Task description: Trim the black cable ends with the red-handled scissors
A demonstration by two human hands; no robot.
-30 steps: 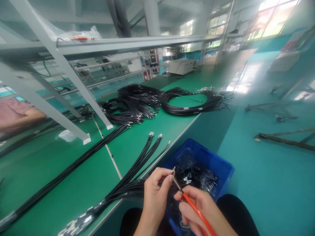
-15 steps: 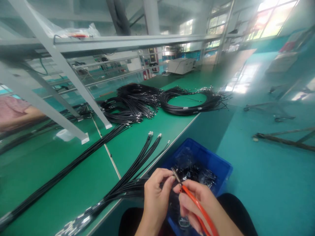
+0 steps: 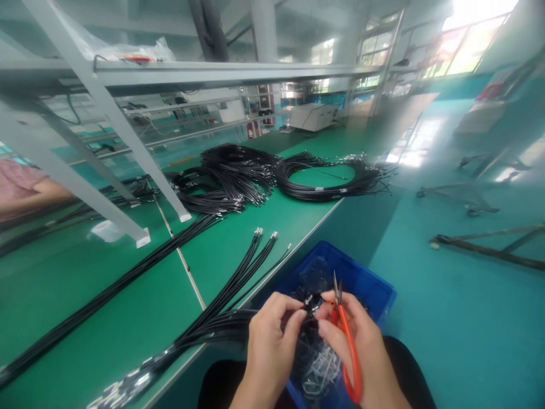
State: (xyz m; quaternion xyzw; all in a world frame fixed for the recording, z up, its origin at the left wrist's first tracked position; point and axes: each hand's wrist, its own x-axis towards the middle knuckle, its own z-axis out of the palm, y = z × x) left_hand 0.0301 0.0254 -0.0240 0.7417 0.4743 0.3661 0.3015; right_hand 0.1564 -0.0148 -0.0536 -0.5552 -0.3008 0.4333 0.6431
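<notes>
A pale metal shelf [image 3: 238,74] stands on slanting legs over the green desk [image 3: 149,309], with a clear plastic bag [image 3: 149,51] on top; a white roll [image 3: 108,231] sits near one leg's foot; a white box [image 3: 312,117] rests toward the far end. Beyond the legs, at left, shows a person in a pink top [image 3: 19,182]; at right, wheeled metal frames [image 3: 460,201] stand on the turquoise floor [image 3: 447,318] below bright windows [image 3: 468,45].

Open way ran over flat green tabletop [image 3: 283,213] between near fanned bundle of black cables [image 3: 213,324] and far round coil of black cable [image 3: 306,193]. To the left, slanted white metal legs [image 3: 137,146] (3 seen) obstructed sideways passage; long white metal shelf [image 3: 238,72] capped upward room. Bare left hand [image 3: 272,335] and bare right hand [image 3: 366,335] crowded blue plastic bin [image 3: 371,277]; teal floor [image 3: 409,301] right of it gave room.
</notes>
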